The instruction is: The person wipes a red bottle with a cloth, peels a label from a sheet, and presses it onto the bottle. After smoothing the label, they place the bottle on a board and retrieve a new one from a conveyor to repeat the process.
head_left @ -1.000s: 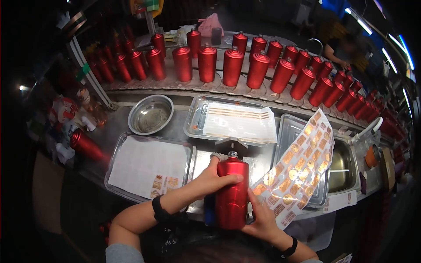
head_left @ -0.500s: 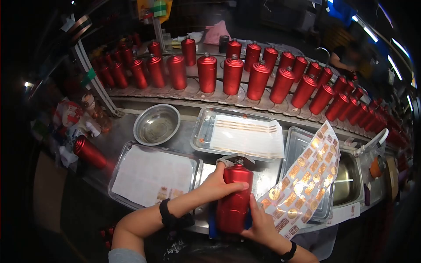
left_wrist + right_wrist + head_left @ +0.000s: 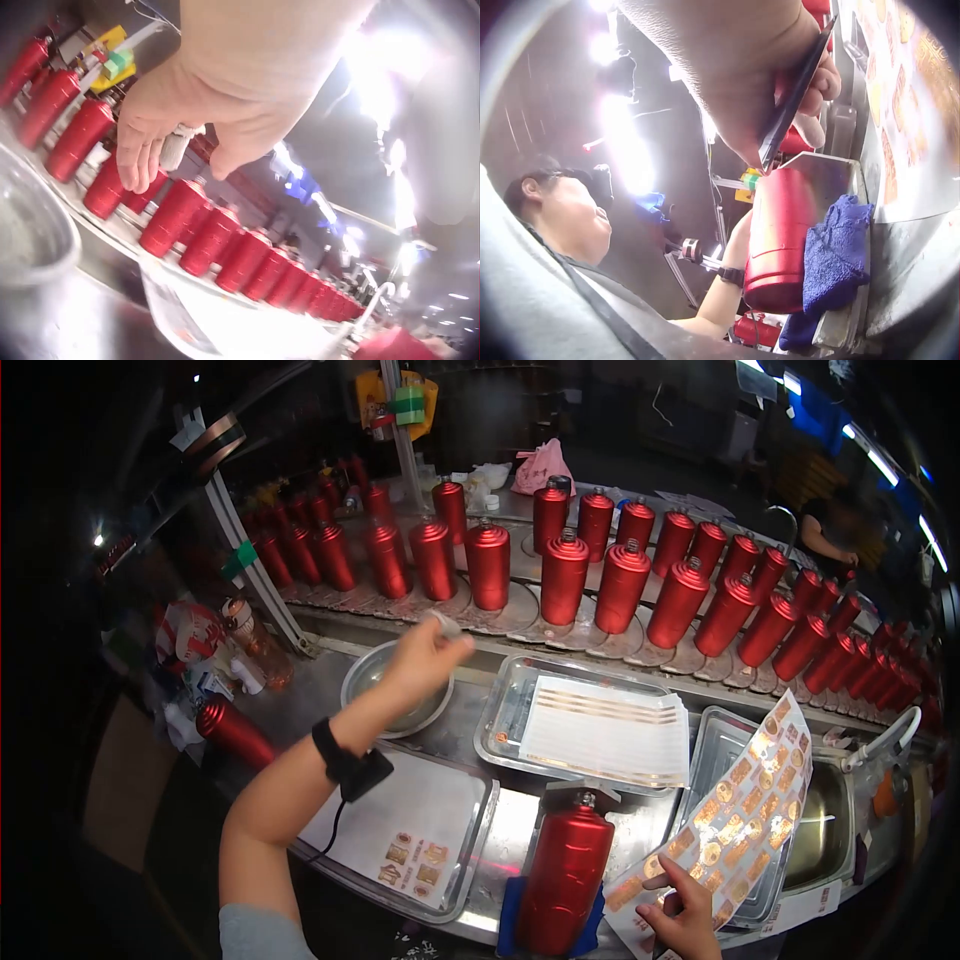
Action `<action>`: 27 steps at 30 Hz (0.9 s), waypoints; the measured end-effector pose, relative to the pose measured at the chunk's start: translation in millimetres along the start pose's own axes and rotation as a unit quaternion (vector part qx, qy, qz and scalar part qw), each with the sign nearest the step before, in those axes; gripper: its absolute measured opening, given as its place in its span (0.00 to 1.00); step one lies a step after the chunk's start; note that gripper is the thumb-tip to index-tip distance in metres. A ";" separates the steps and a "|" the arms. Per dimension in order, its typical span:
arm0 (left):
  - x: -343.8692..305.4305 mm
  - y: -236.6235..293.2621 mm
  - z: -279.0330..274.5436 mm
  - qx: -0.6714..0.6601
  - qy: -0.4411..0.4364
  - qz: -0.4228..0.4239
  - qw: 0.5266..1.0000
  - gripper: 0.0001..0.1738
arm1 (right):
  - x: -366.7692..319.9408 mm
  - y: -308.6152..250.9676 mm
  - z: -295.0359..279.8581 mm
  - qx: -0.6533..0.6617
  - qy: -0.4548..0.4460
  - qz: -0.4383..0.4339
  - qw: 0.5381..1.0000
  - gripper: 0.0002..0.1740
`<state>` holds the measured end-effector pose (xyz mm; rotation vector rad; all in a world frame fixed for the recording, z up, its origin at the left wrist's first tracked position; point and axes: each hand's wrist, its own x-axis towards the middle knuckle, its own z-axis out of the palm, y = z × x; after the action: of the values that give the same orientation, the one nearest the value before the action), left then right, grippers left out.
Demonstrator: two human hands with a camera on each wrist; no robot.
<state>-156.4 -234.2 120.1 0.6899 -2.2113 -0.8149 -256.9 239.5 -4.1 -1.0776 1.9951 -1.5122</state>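
My left hand (image 3: 415, 665) reaches over the metal bowl (image 3: 352, 695) toward the row of red bottles (image 3: 488, 565). Its fingers are loosely bent with nothing held, and a whitish wrap (image 3: 176, 148) covers one finger. Below, a red bottle (image 3: 568, 870) lies neck-away on a blue cloth (image 3: 840, 255), its neck at an angled metal bracket (image 3: 580, 792). Just right of it is my right hand (image 3: 688, 912), clear of the bottle. In the right wrist view, dark pointed tweezers (image 3: 799, 97) sit in that hand's curled fingers.
A sheet of gold stickers (image 3: 740, 820) slants over a tray at right, beside a sink (image 3: 825, 830). Another tray (image 3: 490, 725) holds striped sheets; the left tray (image 3: 480, 850) holds a mostly bare sheet. One red bottle (image 3: 232, 728) lies at far left. A person (image 3: 825, 540) is at back right.
My left hand has let go of the bottle and moved up and left, over the bowl. My right hand has come off the bottle to the right. The bottle now lies unheld.
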 end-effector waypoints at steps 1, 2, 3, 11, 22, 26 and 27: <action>38.0 -37.2 -9.2 0.030 0.056 0.007 0.998 0.21 | -0.7 1.8 0.0 0.000 0.000 0.007 1.000 0.36; 60.2 -31.2 -16.5 0.022 0.105 -0.052 0.993 0.22 | -0.3 17.5 -6.7 0.007 0.000 0.006 1.000 0.36; 95.9 -51.5 -21.5 0.051 0.178 -0.104 0.977 0.24 | -1.0 19.6 -8.1 0.005 0.004 0.016 1.000 0.36; 219.9 -19.4 34.2 0.194 0.268 -0.104 0.938 0.39 | 8.3 27.6 -12.8 -0.012 0.042 0.072 0.996 0.30; 232.3 -51.7 96.4 0.173 0.362 -0.014 0.916 0.26 | 18.7 30.2 -7.9 -0.076 0.030 0.105 0.991 0.26; 221.0 -38.7 111.9 0.122 0.359 -0.003 0.925 0.24 | 19.8 25.9 -8.5 -0.128 0.029 0.062 0.989 0.25; 217.9 -39.0 109.8 0.101 0.346 -0.005 0.933 0.25 | 19.1 21.3 -8.6 -0.143 0.022 0.047 0.988 0.25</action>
<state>-365.9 -365.1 117.3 0.9190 -1.6499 -0.2706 -281.9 232.4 -18.9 -1.0462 2.3119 -1.2373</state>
